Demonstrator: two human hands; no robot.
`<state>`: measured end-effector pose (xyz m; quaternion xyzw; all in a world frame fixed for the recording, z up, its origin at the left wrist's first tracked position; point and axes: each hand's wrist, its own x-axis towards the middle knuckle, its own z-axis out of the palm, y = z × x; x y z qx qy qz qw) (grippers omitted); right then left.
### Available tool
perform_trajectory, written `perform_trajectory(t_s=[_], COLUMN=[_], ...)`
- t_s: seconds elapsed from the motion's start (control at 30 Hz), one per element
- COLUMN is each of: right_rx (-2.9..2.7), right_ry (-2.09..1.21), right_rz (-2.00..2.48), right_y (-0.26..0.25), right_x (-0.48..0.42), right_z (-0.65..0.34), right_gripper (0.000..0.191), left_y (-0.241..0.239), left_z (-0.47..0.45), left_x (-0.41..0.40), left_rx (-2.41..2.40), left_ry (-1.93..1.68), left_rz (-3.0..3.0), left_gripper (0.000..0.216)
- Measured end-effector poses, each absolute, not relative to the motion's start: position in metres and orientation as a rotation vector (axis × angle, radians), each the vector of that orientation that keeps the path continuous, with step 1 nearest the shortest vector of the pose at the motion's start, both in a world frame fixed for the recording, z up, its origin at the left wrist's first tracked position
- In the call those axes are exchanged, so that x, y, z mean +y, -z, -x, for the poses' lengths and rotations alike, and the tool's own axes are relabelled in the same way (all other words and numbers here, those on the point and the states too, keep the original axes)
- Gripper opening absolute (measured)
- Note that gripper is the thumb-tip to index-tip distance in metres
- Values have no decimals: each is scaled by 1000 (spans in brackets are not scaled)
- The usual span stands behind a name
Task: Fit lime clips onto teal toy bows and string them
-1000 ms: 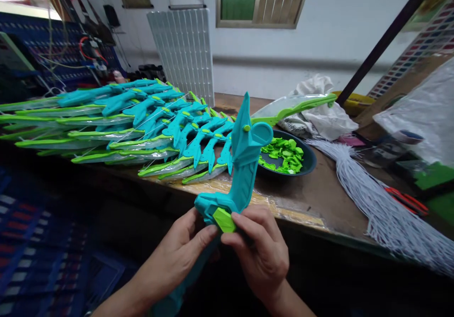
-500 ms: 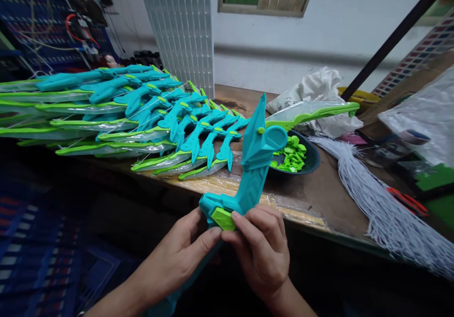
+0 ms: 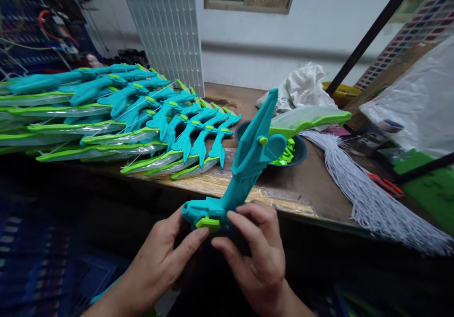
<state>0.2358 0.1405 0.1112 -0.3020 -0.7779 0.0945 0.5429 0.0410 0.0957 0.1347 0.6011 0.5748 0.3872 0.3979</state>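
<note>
Both my hands hold a teal plastic toy bow (image 3: pixel 244 170) in front of the table edge. My left hand (image 3: pixel 166 255) grips its lower end, thumb pressed beside a small lime green piece (image 3: pixel 207 223) set in the grip. My right hand (image 3: pixel 258 255) wraps the grip from the right, fingers curled over it. The bow's translucent limb with a green edge (image 3: pixel 307 118) reaches up and right over a dark bowl (image 3: pixel 301 152) of lime green pieces (image 3: pixel 286 150).
Several finished teal and green bows (image 3: pixel 142 118) lie fanned across the wooden table (image 3: pixel 312 184) at left. A bundle of white strings (image 3: pixel 369 199) and red scissors (image 3: pixel 386 185) lie at right. Plastic bags (image 3: pixel 305 88) and a white slotted panel (image 3: pixel 166 29) stand behind.
The bow has tilted further right and dropped slightly in my hands. My right fingers have shifted off the green piece, which now faces more downward. The view has moved right.
</note>
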Motion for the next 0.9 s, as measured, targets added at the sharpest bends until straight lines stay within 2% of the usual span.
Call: perform_trajectory(t_s=[0.1,0.13,0.2,0.3,0.37,0.6,0.9], right_rx=[-1590,-1511,-1381,-1241,-1240,-1473,-1367], right_ry=[-548,-744,-1192,-1629,-1635,-1236,-1366], right_rz=[880,900,849,748,779,814,818], right_y=[-101,-99,-99,-103,-106,-111,-95], right_x=[134,133,134,136,137,138,146], right_z=[-236,-234,-230,-225,-224,-224,-229], right_gripper=[77,83,74,44,36,26,32], left_y=[-135,-136,-136,-135,-132,-119,-125], left_z=[-40,-41,-43,-45,-47,-54,-58], left_x=[89,88,85,83,83,87,97], left_rx=[1491,1495,1492,1481,1484,1466,1359], left_ry=[-930,-915,-892,-852,-845,-1013,-1023], left_rz=[-1566,-1578,-1600,-1626,-1640,-1645,-1411], left_gripper=[33,33,31,28,26,29,29])
